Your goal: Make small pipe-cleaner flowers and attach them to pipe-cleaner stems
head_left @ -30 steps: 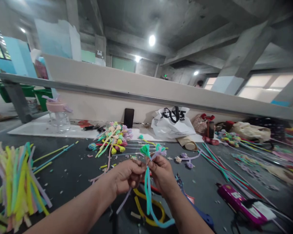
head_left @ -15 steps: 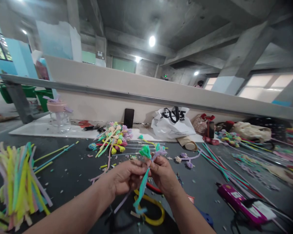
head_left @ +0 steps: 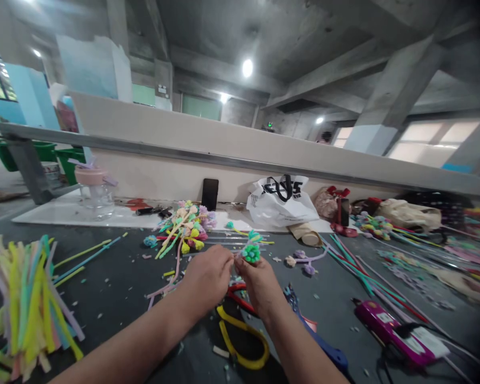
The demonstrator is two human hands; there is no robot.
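Observation:
Between my hands is a pipe-cleaner flower [head_left: 251,253] with fuzzy green and teal heads on top. My right hand [head_left: 262,284] pinches it just under the heads, thumb and fingers closed. Close against it, my left hand [head_left: 208,277] is also closed, its back turned to me and its fingertips at the flower's base. The stem is hidden behind the hands. On the dark table below lie yellow-handled scissors [head_left: 260,356], a red-handled tool [head_left: 240,296] partly under my hands, and blue-handled pliers [head_left: 324,346] beside my right forearm.
A thick bundle of pastel pipe cleaners [head_left: 28,304] lies at left. Finished fuzzy flowers [head_left: 190,224] are heaped beyond my hands, near a phone [head_left: 210,194] and a white bag [head_left: 282,202]. At right are a magenta device [head_left: 396,330], loose pipe cleaners [head_left: 356,266] and scattered scraps.
The flower heads have tipped toward me and slightly right. My left hand has rolled over, back upward. The teal stem that hung below my hands is out of sight.

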